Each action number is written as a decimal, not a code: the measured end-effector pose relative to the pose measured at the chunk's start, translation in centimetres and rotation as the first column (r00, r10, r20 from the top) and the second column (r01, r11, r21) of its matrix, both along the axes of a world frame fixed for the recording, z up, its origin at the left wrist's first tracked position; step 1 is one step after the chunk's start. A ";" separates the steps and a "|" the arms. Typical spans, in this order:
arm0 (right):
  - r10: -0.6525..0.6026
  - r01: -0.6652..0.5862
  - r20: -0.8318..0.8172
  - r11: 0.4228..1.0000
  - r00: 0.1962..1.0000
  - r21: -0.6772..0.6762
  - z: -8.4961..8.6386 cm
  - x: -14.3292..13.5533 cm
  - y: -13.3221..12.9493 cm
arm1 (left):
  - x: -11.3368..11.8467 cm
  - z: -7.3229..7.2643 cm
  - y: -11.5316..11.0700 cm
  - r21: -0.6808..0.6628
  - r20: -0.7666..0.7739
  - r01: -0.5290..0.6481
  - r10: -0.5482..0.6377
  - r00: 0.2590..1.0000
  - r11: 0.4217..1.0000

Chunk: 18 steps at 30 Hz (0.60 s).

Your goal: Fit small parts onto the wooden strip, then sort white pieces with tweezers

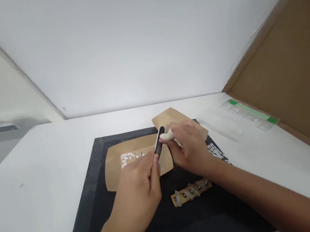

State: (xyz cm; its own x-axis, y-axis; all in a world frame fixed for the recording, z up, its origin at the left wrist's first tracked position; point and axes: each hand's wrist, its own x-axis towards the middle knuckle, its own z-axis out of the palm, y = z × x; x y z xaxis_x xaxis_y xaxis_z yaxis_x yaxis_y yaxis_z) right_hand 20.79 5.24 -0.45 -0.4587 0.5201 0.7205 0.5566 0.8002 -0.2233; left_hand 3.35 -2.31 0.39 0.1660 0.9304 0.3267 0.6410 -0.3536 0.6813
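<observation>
My left hand [139, 188] is closed around a nail file [160, 141] with a dark face, a pale edge and a rounded end, which slants up and to the right. Against or very close to the file is a small white piece [166, 135], pinched in the fingers of my right hand [188, 146]; its exact kind is unclear. A brown paper sheet [112, 170] lies under the left hand, with several small white nail-like bits [127, 158] on it. Nearer to me, a wooden strip [187, 194] carries metal studs and clear nail tips.
A black mat [101, 220] covers part of the white table [17, 202]. Another brown paper piece [169, 115] lies behind my right hand. White stickers or tips [216, 151] sit at the mat's right. A clear plastic pack [252, 111] with a green label lies beside the cardboard panel [290, 69].
</observation>
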 end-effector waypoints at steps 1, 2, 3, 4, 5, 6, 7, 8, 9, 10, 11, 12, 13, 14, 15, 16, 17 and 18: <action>0.009 -0.009 0.004 1.000 1.000 -0.003 0.0 0.0 0.0 | 0.0 0.1 -0.1 0.007 -0.002 0.002 -0.002 1.000 1.000; 0.028 -0.028 0.015 1.000 0.999 -0.006 0.1 0.1 0.0 | 0.1 0.1 -0.1 0.015 0.000 0.005 -0.005 1.000 1.000; 0.038 -0.038 0.019 0.999 0.999 -0.007 0.1 0.1 0.0 | 0.1 0.1 -0.1 0.025 0.003 0.009 -0.009 1.000 1.000; 0.025 -0.024 0.007 1.000 1.000 -0.004 0.2 0.2 0.0 | 0.1 0.2 -0.2 0.033 0.007 0.013 -0.014 1.000 0.999; -0.004 0.004 -0.013 1.000 1.000 0.001 0.2 0.2 0.0 | 0.1 0.1 -0.2 0.038 0.009 0.017 -0.018 1.000 0.999; -0.029 0.029 -0.027 1.000 0.999 0.003 0.3 0.2 0.0 | 0.1 0.1 -0.1 0.041 0.007 0.017 -0.018 1.000 0.999; -0.033 0.033 -0.025 0.999 0.999 0.003 0.3 0.2 0.0 | 0.0 0.0 -0.1 0.039 0.003 0.020 -0.021 1.000 0.999; -0.014 0.014 -0.007 1.000 1.000 -0.001 0.2 0.1 0.0 | 0.0 -0.1 0.0 0.038 -0.009 0.021 -0.021 1.000 0.999; 0.021 -0.020 0.018 1.000 1.000 -0.008 0.2 0.1 -0.1 | -0.1 -0.1 0.0 0.038 -0.016 0.015 -0.014 1.000 0.999; 0.054 -0.053 0.035 0.998 0.998 -0.015 0.1 0.1 -0.1 | -0.1 -0.2 0.1 0.038 -0.020 0.011 -0.010 1.000 0.999; 0.072 -0.071 0.032 0.997 0.997 -0.023 0.1 0.1 -0.1 | -0.2 -0.3 0.2 0.045 -0.014 0.003 -0.002 1.000 0.999; 0.077 -0.076 0.012 0.996 0.997 -0.037 0.1 0.1 -0.2 | -0.2 -0.3 0.2 0.053 -0.007 -0.002 0.003 1.000 0.999; 0.081 -0.082 -0.019 0.995 0.997 -0.059 0.2 0.2 -0.2 | -0.2 -0.3 0.2 0.065 -0.001 -0.006 0.006 1.000 0.998; 0.090 -0.094 -0.051 0.992 0.995 -0.089 0.3 0.3 -0.2 | -0.2 -0.3 0.2 0.080 0.002 -0.012 0.011 1.000 0.997; 0.101 -0.111 -0.081 0.986 0.992 -0.127 0.4 0.4 -0.3 | -0.2 -0.3 0.2 0.095 0.000 -0.016 0.016 1.000 0.995; 0.108 -0.126 -0.110 0.977 0.988 -0.170 0.6 0.5 -0.3 | -0.1 -0.3 0.2 0.109 -0.005 -0.023 0.024 1.000 0.994; 0.107 -0.135 -0.139 0.967 0.984 -0.216 0.7 0.7 -0.3 | -0.1 -0.3 0.2 0.121 -0.012 -0.029 0.030 0.999 0.992; 0.098 -0.141 -0.170 0.954 0.981 -0.263 0.9 0.8 -0.4 | -0.1 -0.3 0.3 0.130 -0.017 -0.033 0.036 0.999 0.991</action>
State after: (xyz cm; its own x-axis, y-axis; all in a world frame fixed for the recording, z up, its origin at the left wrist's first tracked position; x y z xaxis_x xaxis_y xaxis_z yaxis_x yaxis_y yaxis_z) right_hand 21.58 4.86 0.41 -0.4251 0.6546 0.6252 0.4024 0.7553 -0.5173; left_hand 3.21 -2.05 0.04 0.1417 0.8856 0.4424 0.6668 -0.4157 0.6185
